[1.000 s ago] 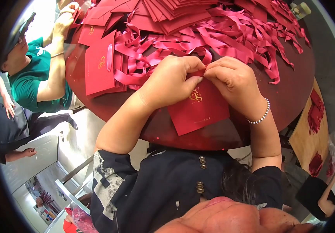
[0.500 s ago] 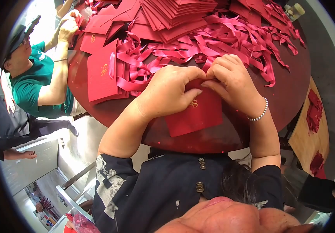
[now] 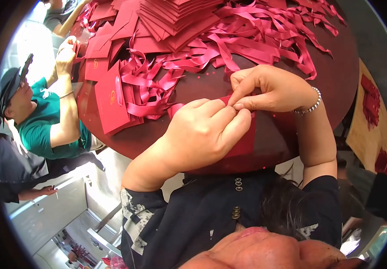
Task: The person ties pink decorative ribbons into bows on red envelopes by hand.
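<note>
A flat red paper bag (image 3: 243,148) lies at the near edge of the table, mostly covered by my hands; its gold print is hidden now. My left hand (image 3: 207,127) is closed over its upper part, knuckles up, holding it. Thumb and forefinger of my right hand (image 3: 269,89) pinch together at the bag's top edge, touching the left fingertips. What lies in that pinch is too small to make out. Beyond my hands spreads a tangle of pink-red ribbons (image 3: 247,47). Printed bags with ribbon handles (image 3: 109,101) lie to the left.
A tall stack of red bags (image 3: 175,20) stands at the back of the round dark-red table (image 3: 332,85). At the left, a person in a green shirt (image 3: 45,134) handles red pieces. A wooden table (image 3: 372,143) at the right holds more red items.
My left hand has turned over the bag and covers its print. The right hand has shifted from gripping the top edge to a fingertip pinch. The view has moved slightly.
</note>
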A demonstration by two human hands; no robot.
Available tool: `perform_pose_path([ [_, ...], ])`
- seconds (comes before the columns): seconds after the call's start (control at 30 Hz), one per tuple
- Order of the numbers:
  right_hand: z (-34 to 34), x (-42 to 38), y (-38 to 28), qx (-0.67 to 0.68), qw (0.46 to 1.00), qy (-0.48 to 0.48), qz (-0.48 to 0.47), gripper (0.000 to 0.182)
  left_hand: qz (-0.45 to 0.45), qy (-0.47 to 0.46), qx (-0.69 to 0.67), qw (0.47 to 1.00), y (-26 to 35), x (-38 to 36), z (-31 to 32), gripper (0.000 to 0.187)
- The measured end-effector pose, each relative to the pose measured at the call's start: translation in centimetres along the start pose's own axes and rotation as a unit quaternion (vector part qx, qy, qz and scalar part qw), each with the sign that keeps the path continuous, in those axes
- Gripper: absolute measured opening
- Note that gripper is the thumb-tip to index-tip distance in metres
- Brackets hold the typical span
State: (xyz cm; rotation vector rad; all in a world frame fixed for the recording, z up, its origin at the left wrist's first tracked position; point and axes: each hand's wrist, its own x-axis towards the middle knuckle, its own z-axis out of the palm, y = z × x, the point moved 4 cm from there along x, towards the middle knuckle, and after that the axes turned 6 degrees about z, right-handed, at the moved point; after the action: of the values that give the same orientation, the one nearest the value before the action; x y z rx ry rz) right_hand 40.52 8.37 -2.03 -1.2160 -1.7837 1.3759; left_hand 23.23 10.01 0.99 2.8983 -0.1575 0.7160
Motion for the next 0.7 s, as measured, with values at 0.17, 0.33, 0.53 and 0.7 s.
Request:
perform_pose_path([
  [0.17,0.2,0.1,0.9,0.092,0.993,-0.048,0.056,0.01,-0.075,-0.004,-0.027,0.997,-0.5,-0.2,0.1,0.022],
  [0.33,1.2,0.4,1.0,-0.006,0.998,0.039,0.041,0.007,-0.18,-0.014,-0.057,0.982,-2.3,-1.4,0.7,0.023],
  [0.53,0.2,1.1,3.1,0.062,0.965,0.245,0.065,0.008,-0.158,-0.035,-0.197,0.967,-3.3,-1.7,1.4,0.018],
  [0.7,-2.1,0.4,3.3,-0.055,0.899,0.433,0.021,0.013,-0.156,-0.068,-0.208,0.963,-3.4,-1.6,1.8,0.019],
])
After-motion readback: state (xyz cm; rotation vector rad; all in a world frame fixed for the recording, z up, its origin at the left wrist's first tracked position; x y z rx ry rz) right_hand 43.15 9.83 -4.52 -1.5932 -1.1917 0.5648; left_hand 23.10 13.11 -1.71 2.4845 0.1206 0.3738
